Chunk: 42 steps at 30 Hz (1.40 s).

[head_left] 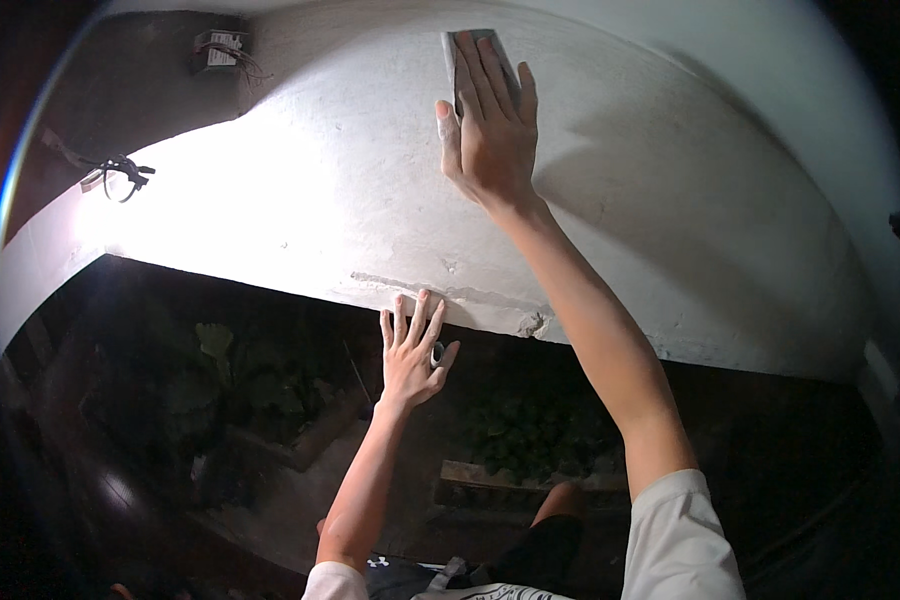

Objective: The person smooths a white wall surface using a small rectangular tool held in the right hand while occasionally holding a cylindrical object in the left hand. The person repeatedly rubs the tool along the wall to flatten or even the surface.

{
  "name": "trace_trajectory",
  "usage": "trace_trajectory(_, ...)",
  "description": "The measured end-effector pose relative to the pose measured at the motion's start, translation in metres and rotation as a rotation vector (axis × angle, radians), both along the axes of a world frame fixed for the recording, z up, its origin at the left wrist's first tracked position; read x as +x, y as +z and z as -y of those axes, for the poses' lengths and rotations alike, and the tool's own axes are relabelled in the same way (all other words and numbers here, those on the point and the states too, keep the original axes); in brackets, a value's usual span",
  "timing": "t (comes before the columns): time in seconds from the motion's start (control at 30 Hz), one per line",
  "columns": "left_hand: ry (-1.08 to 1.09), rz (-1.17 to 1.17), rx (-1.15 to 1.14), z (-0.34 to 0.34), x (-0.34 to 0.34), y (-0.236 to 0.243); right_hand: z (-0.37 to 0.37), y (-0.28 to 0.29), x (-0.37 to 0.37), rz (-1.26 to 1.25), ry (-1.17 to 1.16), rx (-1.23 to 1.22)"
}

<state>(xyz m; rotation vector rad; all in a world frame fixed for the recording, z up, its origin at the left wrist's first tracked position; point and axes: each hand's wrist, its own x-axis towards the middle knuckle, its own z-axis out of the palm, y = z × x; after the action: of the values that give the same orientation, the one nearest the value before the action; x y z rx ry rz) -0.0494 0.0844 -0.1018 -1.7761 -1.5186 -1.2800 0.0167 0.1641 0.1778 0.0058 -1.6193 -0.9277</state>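
White label (226, 46) on the front of the box (202, 52): dark print, too small to read. Pale shirt (675, 535): dark lettering (515, 592), only partly in view. Dark cloth (402, 572): small white logo (378, 562).

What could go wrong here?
The right hand lies flat over the grey pad, so the pad might slip and drop. The chipped spot on the pale wall's lower edge could crumble or scratch the left hand if it slid over.
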Motion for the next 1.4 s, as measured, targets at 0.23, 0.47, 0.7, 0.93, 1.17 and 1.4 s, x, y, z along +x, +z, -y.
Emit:
trace_trajectory(0.23, 0.023, -0.025, -0.006, -0.002, 0.002, -0.004, 0.001, -0.026, -0.043, 0.416, -0.538, 0.088)
trace_trajectory(0.47, -0.017, 0.057, 0.059, -0.002, 0.006, -0.008, -0.006, -0.07, -0.051, 0.519, -0.406, 0.113)
trace_trajectory(0.7, 0.012, -0.015, -0.02, 0.004, -0.002, -0.007, -0.003, -0.031, -0.03, 0.118, -0.178, -0.189)
trace_trajectory(0.93, 0.058, -0.091, -0.067, 0.0, -0.006, -0.013, -0.004, -0.041, -0.017, 0.347, -0.327, 0.007)
trace_trajectory(1.17, 0.066, -0.108, -0.06, 0.001, -0.007, -0.014, -0.002, -0.046, 0.004, 0.278, -0.209, -0.072)
trace_trajectory(1.4, 0.079, -0.154, -0.106, 0.005, -0.014, -0.011, -0.001, -0.06, 0.021, 0.641, -0.474, -0.016)
